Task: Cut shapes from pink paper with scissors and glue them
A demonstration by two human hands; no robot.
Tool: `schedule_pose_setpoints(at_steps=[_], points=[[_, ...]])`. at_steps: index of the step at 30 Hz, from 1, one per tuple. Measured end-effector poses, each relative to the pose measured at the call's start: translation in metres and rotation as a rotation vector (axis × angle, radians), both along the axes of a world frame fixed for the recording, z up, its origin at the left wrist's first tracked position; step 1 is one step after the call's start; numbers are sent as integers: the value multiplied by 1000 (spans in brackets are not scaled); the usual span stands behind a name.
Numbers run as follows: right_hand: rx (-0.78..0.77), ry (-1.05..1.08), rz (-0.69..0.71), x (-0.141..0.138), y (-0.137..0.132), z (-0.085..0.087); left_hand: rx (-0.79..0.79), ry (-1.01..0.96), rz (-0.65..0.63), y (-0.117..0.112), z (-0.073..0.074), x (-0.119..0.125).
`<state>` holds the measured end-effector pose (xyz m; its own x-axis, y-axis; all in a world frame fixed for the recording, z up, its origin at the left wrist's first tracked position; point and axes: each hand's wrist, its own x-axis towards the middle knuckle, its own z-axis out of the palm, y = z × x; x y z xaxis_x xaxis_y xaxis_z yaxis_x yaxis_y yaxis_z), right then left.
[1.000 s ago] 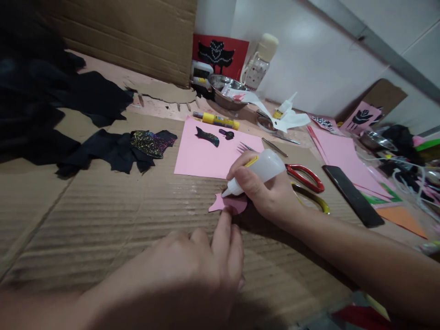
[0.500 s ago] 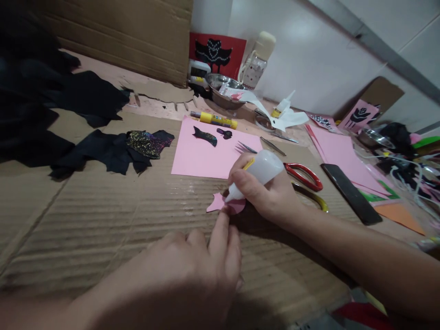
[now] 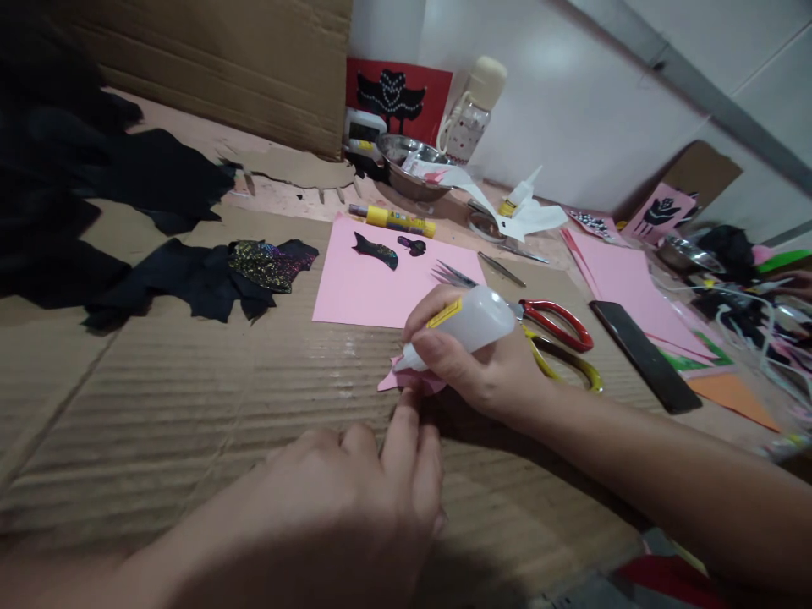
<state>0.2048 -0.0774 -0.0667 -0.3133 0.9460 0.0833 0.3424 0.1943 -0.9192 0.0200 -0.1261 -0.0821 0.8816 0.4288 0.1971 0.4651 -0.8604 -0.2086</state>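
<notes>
My right hand [image 3: 473, 359] is wrapped round a white squeeze glue bottle [image 3: 485, 317], tilted with its nozzle down to the left. The nozzle tip is at the left part of a small pink paper cutout [image 3: 392, 376], which lies on corrugated cardboard [image 3: 241, 440]. With its index fingertip, my left hand [image 3: 355, 482] presses the cutout down from the near side; its fingers are extended and grip nothing. Both hands partly cover the cutout. Behind them, a pink sheet [image 3: 346, 292] carries a glittery black cut piece [image 3: 377, 252] and a smaller dark one [image 3: 412, 245].
Red-and-yellow-handled scissors [image 3: 558, 326] lie beside my right hand, with a black phone [image 3: 644, 355] farther right. A glue stick [image 3: 393, 220], tweezers [image 3: 501, 268] and a metal bowl [image 3: 412, 169] are behind. Black fabric scraps [image 3: 183, 275] spread at left.
My right hand has moved the glue bottle leftward along the cutout, and the bottle leans lower. My left fingertip stays on the cutout.
</notes>
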Motion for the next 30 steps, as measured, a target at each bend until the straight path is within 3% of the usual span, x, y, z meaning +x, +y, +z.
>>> schedule_pose_setpoints(at_steps=[5, 10, 13, 19, 26, 30], points=[[32, -16, 7, -1, 2, -1, 8, 1, -79, 2, -2, -1], [69, 29, 7, 0, 3, -3, -16, 93, -54, 3, 1, 0], [69, 48, 14, 1, 2, -3, -29, 94, -141, 6, 6, 1], [11, 69, 46, 1, 3, -5, -65, 63, -54, 8, 9, 3], [-20, 66, 53, -2, 6, -1, -8, 79, -85, 6, 5, 0], [-114, 132, 41, -3, 6, -3, 62, 57, -135, 5, 1, -4]])
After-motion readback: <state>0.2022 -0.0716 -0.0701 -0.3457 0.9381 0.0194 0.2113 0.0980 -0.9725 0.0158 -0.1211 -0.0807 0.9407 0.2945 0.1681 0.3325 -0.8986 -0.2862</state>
